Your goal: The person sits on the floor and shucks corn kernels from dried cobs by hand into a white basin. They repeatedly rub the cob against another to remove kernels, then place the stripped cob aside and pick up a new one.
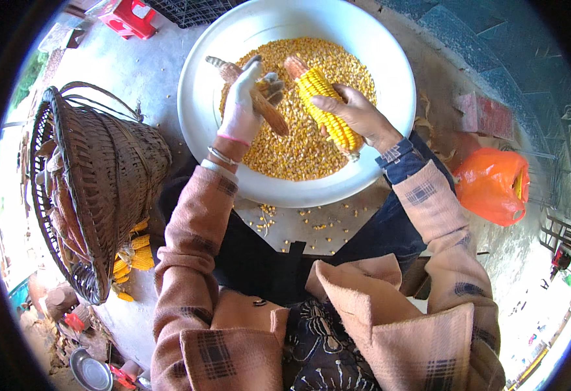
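Note:
Before me is a wide white basin (201, 105) with loose yellow corn kernels (285, 161) spread over its bottom. My left hand (248, 97), in a white glove with dark fingertips, grips a bare reddish corn cob (271, 116) above the kernels. Another slim bare cob (224, 69) with a greyish tip sticks out past the thumb side; whether the two pieces are one cob is hidden by the glove. Over the basin's right half, my ungloved right hand (353, 115) holds an ear of corn (320, 95). Kernels cover most of that ear, while its upper end is stripped.
A woven basket (114, 151) holding bare cobs stands at left, with several yellow ears (136, 254) beside it. An orange plastic bag (490, 185) and a red block (488, 115) are at right. A red stool (129, 18) stands at the upper left. Kernels (319, 226) lie scattered on the floor.

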A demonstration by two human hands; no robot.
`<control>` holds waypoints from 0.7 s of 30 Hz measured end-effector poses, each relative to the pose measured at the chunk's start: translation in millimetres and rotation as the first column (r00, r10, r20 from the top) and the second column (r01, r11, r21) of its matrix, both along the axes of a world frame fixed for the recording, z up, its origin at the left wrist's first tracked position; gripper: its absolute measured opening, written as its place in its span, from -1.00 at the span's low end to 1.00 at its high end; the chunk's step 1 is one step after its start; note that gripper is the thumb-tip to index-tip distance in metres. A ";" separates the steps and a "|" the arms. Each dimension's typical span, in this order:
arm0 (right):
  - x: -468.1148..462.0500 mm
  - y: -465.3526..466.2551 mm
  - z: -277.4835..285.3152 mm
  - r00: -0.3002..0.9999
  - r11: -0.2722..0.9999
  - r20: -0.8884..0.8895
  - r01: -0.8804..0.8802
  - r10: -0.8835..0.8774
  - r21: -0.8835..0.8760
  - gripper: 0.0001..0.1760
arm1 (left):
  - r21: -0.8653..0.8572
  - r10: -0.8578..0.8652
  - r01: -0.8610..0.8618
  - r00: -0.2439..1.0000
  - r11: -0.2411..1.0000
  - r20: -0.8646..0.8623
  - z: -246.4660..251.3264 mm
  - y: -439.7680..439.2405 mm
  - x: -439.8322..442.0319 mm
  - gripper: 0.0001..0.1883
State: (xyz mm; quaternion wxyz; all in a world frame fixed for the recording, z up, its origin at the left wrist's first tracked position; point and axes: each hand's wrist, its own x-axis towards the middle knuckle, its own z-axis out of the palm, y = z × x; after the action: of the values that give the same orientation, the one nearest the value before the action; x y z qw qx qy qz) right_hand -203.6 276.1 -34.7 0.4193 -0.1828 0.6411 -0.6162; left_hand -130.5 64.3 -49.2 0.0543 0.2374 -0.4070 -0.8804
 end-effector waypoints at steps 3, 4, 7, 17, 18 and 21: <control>2.2 -3.0 2.7 0.969 0.987 0.195 0.159 -0.149 -0.033 -0.41 | -0.223 -0.083 0.036 0.975 0.974 -0.208 14.8 18.1 5.6 -0.26; 5.8 -8.2 2.7 0.972 0.983 0.171 0.174 -0.162 -0.059 -0.42 | -0.224 -0.114 0.070 0.975 0.972 -0.189 18.9 22.5 4.6 -0.22; 21.5 -29.4 1.0 0.927 0.973 -0.298 0.215 -0.229 -0.078 -0.48 | -0.441 -0.097 -0.049 0.948 0.896 -0.302 23.0 35.9 -4.7 -0.25; 20.7 -23.3 4.4 0.582 0.905 0.778 0.157 0.239 -0.395 -0.39 | -0.568 0.030 -0.085 0.994 0.818 -0.105 20.3 40.0 -10.4 -0.69; 17.8 -20.9 4.2 0.700 0.889 0.662 0.082 0.270 -0.450 -0.43 | -0.591 -0.008 -0.077 0.990 0.803 -0.140 23.8 40.5 -10.4 -0.65; 15.3 -23.8 -1.2 0.933 0.979 0.323 0.190 -0.158 -0.070 -0.32 | -0.481 -0.063 -0.038 0.979 0.876 -0.192 34.8 42.0 -5.6 -0.57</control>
State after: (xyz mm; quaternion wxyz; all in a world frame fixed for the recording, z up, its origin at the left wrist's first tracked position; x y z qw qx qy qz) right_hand -188.3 252.3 -35.9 0.4505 -0.0452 0.5478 -0.7035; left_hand -136.2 106.2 -14.4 0.1468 0.1233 -0.6073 -0.7710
